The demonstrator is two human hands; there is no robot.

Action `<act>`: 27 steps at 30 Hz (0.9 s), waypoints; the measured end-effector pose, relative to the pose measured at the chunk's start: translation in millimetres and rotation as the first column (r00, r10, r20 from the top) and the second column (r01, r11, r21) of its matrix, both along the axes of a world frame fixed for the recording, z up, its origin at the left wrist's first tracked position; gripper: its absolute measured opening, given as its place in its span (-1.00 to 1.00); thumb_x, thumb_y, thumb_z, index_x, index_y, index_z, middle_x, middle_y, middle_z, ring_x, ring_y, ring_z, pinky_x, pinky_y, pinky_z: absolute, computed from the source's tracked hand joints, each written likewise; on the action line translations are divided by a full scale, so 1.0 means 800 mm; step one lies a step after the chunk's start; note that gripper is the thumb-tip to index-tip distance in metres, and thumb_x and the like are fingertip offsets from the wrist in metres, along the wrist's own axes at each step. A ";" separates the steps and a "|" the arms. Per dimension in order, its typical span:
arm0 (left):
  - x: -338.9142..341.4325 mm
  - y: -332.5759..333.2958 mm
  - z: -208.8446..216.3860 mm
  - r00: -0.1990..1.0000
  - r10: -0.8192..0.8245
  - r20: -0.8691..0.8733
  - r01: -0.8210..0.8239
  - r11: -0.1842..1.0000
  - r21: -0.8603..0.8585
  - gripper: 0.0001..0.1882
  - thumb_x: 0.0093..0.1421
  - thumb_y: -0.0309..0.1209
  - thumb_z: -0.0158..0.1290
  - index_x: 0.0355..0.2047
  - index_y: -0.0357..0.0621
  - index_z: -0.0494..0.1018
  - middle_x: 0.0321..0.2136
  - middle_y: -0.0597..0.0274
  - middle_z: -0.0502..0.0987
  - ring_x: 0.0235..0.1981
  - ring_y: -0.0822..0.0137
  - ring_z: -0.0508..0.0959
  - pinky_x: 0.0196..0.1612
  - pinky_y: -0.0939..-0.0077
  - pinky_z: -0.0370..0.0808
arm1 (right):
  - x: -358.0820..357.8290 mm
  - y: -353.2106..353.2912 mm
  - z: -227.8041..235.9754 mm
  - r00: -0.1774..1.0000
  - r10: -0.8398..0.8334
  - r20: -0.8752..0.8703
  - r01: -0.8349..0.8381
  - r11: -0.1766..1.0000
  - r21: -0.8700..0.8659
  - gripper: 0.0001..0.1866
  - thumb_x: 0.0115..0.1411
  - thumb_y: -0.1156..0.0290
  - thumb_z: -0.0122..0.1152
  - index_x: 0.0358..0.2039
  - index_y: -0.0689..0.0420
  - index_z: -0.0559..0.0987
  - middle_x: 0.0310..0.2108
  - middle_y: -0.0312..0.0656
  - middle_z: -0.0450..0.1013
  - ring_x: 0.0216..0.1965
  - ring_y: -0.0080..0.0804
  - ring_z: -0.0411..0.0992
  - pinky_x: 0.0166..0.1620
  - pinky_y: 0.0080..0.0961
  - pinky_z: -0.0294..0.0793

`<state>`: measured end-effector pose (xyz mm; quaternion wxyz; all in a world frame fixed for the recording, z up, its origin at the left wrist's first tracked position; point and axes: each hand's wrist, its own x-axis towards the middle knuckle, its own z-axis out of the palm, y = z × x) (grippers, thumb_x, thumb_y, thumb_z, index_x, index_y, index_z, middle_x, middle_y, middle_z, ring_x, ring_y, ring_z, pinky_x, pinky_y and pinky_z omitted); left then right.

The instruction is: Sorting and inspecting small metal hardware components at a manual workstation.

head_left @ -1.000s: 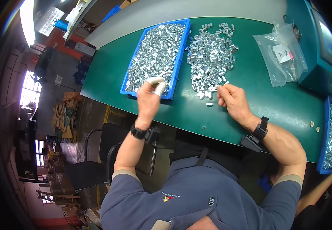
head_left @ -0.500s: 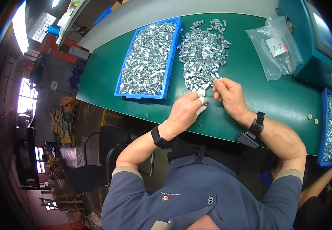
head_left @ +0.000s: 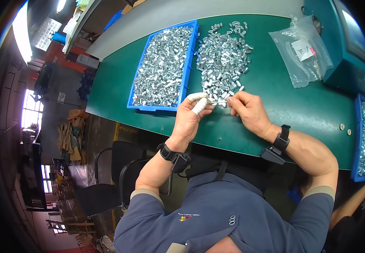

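In front of the loose heap of small silver metal pieces [head_left: 222, 63], my two hands come close together above the green table. White coverings wrap the thumb and index finger of my left hand [head_left: 187, 120]. Its fingertips are pinched together, and what sits between them is too small and hidden to make out. My right hand [head_left: 252, 111] grips a thin metal rod [head_left: 220, 102] between thumb and fingers, pointing left. The rod's far tip reaches my left fingertips. Left of the heap, a blue tray [head_left: 185, 80] is filled with similar silver pieces.
A clear plastic bag [head_left: 294, 63] with a white label lies at the back right, beside a teal machine [head_left: 347, 63]. Another blue tray [head_left: 356, 143] of metal pieces stands at the right edge, near two small pale rings [head_left: 342, 126]. A black chair [head_left: 125, 160] is at the left.
My left hand has turned over and lifted from the near end of the heap, its covered fingers now pinched upward. The rod in my right hand has shifted slightly left and down toward them.
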<state>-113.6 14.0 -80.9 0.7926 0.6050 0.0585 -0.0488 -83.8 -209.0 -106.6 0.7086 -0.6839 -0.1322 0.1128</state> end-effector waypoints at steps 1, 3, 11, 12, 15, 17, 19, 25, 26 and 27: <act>-0.001 -0.003 0.001 1.000 0.009 -0.014 -0.009 1.000 -0.008 -0.78 0.38 -0.49 0.13 0.01 -0.24 0.50 -0.16 0.11 0.66 -0.16 0.32 0.68 -0.10 0.51 0.63 | 0.000 0.000 0.000 1.000 -0.001 -0.001 0.001 1.000 0.000 -0.72 0.42 0.26 0.22 -0.36 0.19 0.60 -0.54 -0.36 0.51 -0.50 -0.71 0.39 -0.42 -0.67 0.35; -0.004 -0.004 -0.001 1.000 0.006 0.009 -0.007 0.999 0.041 -0.79 0.37 -0.51 0.14 -0.01 -0.25 0.49 -0.16 0.09 0.66 -0.16 0.31 0.69 -0.10 0.52 0.63 | 0.001 0.002 0.000 0.997 -0.074 0.038 0.072 0.996 0.052 -0.70 0.40 0.24 0.23 -0.39 0.20 0.62 -0.59 -0.33 0.53 -0.55 -0.69 0.36 -0.46 -0.59 0.33; -0.009 -0.014 -0.011 0.989 -0.027 0.142 -0.001 0.982 0.190 -0.80 0.34 -0.56 0.17 -0.05 -0.27 0.49 -0.17 0.10 0.66 -0.21 0.33 0.69 -0.11 0.52 0.64 | 0.000 0.001 -0.002 1.000 -0.004 0.010 0.004 0.999 0.046 -0.68 0.42 0.24 0.20 -0.40 0.22 0.62 -0.60 -0.33 0.51 -0.56 -0.68 0.38 -0.47 -0.61 0.34; -0.009 -0.019 -0.013 0.989 -0.046 0.138 0.020 0.983 0.181 -0.81 0.34 -0.56 0.17 -0.06 -0.26 0.50 -0.18 0.11 0.66 -0.21 0.33 0.69 -0.11 0.51 0.64 | 0.000 -0.002 0.002 0.998 0.053 -0.020 -0.053 0.998 -0.022 -0.66 0.44 0.23 0.19 -0.40 0.21 0.61 -0.59 -0.35 0.50 -0.55 -0.69 0.39 -0.45 -0.64 0.36; -0.013 -0.039 -0.013 0.989 -0.034 0.146 0.009 0.985 0.173 -0.84 0.35 -0.57 0.15 -0.08 -0.26 0.50 -0.17 0.10 0.65 -0.22 0.34 0.68 -0.11 0.50 0.64 | -0.006 -0.002 0.005 0.998 0.052 -0.023 -0.053 0.998 -0.019 -0.59 0.45 0.18 0.16 -0.46 0.20 0.60 -0.63 -0.35 0.47 -0.60 -0.68 0.37 -0.50 -0.63 0.33; -0.011 -0.043 -0.015 0.985 -0.039 0.168 0.011 0.986 0.165 -0.85 0.35 -0.57 0.15 -0.09 -0.26 0.50 -0.17 0.10 0.65 -0.22 0.34 0.68 -0.11 0.51 0.64 | -0.003 -0.002 0.007 0.999 0.042 -0.016 -0.043 0.999 -0.034 -0.58 0.46 0.17 0.15 -0.47 0.20 0.60 -0.64 -0.35 0.47 -0.61 -0.68 0.36 -0.51 -0.63 0.32; -0.013 -0.044 -0.017 0.988 -0.006 0.154 -0.020 0.986 0.166 -0.86 0.35 -0.58 0.15 -0.10 -0.26 0.49 -0.17 0.10 0.65 -0.22 0.36 0.68 -0.12 0.52 0.63 | -0.002 -0.002 0.009 0.999 0.036 -0.002 -0.036 0.998 -0.051 -0.57 0.46 0.16 0.14 -0.48 0.20 0.59 -0.66 -0.36 0.46 -0.61 -0.68 0.36 -0.52 -0.63 0.31; -0.016 -0.025 -0.007 0.989 -0.055 0.139 0.024 0.976 0.219 -0.84 0.34 -0.58 0.16 -0.09 -0.27 0.49 -0.18 0.14 0.66 -0.22 0.38 0.68 -0.13 0.53 0.63 | -0.007 0.003 0.003 0.997 0.071 -0.010 -0.071 0.996 -0.048 -0.58 0.45 0.19 0.13 -0.48 0.20 0.60 -0.66 -0.31 0.48 -0.61 -0.66 0.38 -0.51 -0.57 0.33; -0.017 -0.019 -0.002 0.987 -0.080 0.138 0.044 0.968 0.249 -0.83 0.33 -0.58 0.17 -0.08 -0.27 0.50 -0.18 0.15 0.66 -0.22 0.38 0.67 -0.12 0.53 0.63 | -0.009 0.004 0.004 0.997 0.075 0.001 -0.075 0.997 -0.001 -0.59 0.45 0.19 0.13 -0.47 0.20 0.60 -0.64 -0.33 0.48 -0.60 -0.67 0.37 -0.51 -0.58 0.33; -0.020 -0.013 0.003 0.970 -0.111 0.218 0.039 0.949 0.312 -0.83 0.33 -0.59 0.17 -0.09 -0.28 0.51 -0.18 0.15 0.66 -0.21 0.38 0.67 -0.14 0.53 0.62 | -0.010 0.005 0.005 0.997 0.078 0.012 -0.078 0.996 0.046 -0.60 0.46 0.18 0.14 -0.46 0.19 0.60 -0.63 -0.34 0.48 -0.59 -0.67 0.36 -0.50 -0.59 0.32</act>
